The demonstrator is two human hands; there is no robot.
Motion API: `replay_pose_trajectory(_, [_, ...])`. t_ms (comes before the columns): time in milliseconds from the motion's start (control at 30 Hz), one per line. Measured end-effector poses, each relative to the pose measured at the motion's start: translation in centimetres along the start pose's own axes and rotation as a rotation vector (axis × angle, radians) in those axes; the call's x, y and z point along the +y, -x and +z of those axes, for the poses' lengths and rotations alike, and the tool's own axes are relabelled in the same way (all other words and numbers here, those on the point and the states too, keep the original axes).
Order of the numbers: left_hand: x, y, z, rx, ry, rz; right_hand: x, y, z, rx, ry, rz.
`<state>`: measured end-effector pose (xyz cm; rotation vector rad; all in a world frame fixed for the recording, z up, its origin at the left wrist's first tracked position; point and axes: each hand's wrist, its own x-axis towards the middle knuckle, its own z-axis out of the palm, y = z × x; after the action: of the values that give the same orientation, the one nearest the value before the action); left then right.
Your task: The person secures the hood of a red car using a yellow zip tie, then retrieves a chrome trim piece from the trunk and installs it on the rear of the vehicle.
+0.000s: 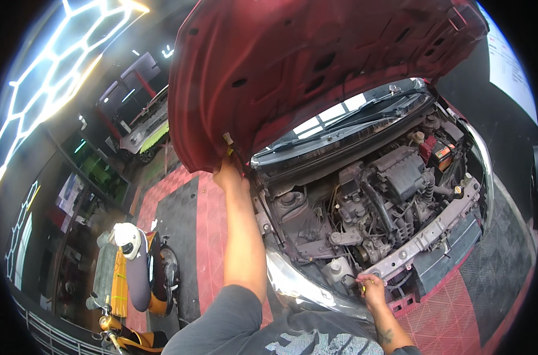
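The dark red hood [263, 77] of a car stands raised over its engine bay [363, 195]. My left arm reaches up to the hood's left rear corner. There my left hand [226, 174] is closed around a small brush-like tool [228, 141] with a pale tip and a yellow band, close to the hood's underside. Lower right, my right hand [373, 291] is closed on a small yellow thing [363, 290], mostly hidden by the fingers. This hand is at the front crossmember [399, 255], beside a whitish reservoir [338, 269] and the left headlight [298, 287].
A battery [443, 155] sits at the bay's far right. Left of the car, a white helmet [127, 239] rests on a motorbike [118, 334]. Red and dark floor tiles [210, 236] surround the car. Another vehicle [145, 139] stands farther back.
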<state>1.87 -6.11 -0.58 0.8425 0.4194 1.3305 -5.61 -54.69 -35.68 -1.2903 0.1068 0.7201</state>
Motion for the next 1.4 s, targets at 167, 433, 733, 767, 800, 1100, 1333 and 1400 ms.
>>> replay_pose_trajectory(167, [2.1, 3.3, -0.1, -0.085, -0.252, 0.304, -1.0, 0.7, 0.6, -0.039, -0.038, -0.017])
replay_pose_trajectory(433, [2.6, 3.3, 0.8, -0.271, -0.470, 0.563, -2.1, 0.8, 4.4, -0.039, 0.115, -0.050])
replay_pose_trajectory(733, [2.8, -0.2, -1.4, -0.452, -0.599, 0.789, 0.5, 1.4, 4.7, -0.071, 0.083, 0.025])
replay_pose_trajectory(767, [3.0, -0.7, -1.8, -0.480, -0.629, 0.796, 0.5, 1.3, 4.8, -0.065, 0.095, 0.032])
replay_pose_trajectory(800, [2.8, -1.0, -2.0, -0.496, -0.643, 0.799, 0.6, 1.2, 4.8, -0.059, 0.107, 0.039])
replay_pose_trajectory(1100, [1.0, -0.2, -1.8, -0.411, -0.350, 0.413, -0.4, 0.4, 8.1, -0.095, 0.169, -0.005])
replay_pose_trajectory(1333, [2.1, 1.8, -0.3, -0.338, -0.099, 0.257, 0.7, 2.0, 6.6, -0.038, 0.107, 0.027])
replay_pose_trajectory(1400, [2.3, 2.0, 0.0, -0.310, -0.172, 0.213, 1.5, 2.5, 5.6, -0.006, 0.112, 0.028])
